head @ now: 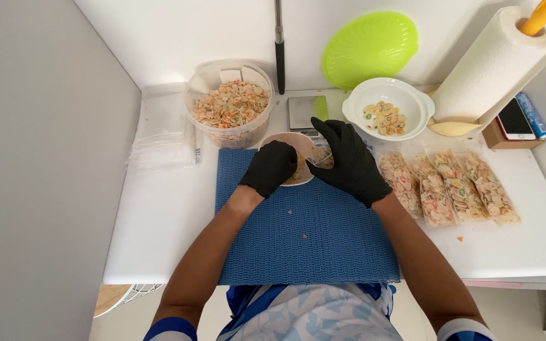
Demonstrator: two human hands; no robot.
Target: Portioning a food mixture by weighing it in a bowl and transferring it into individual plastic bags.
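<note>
Both gloved hands meet over a small pale bowl [298, 142] that sits at the far edge of the blue mat [304, 233], near the middle of the counter [159, 215]. The left hand [270, 167] curls its fingers closed over the bowl's near rim, seemingly to steady it, while the right hand [349, 161] pinches the mouth of a small clear bag [322, 158] against the bowl, apparently so the coloured snack pieces inside can pass across; how tightly that pinch is closed cannot be told. The supplies are ranged within reach along the counter's back edge: a tub of the same snack pieces [230, 110] toward the left, a small scale [304, 113] behind the bowl, and a white dish [388, 108] with a few pieces to the right. Four filled packets [450, 186] lie side by side toward the right edge, clear of the mat, and a stack of empty clear bags [162, 126] rests near the back left corner.
</note>
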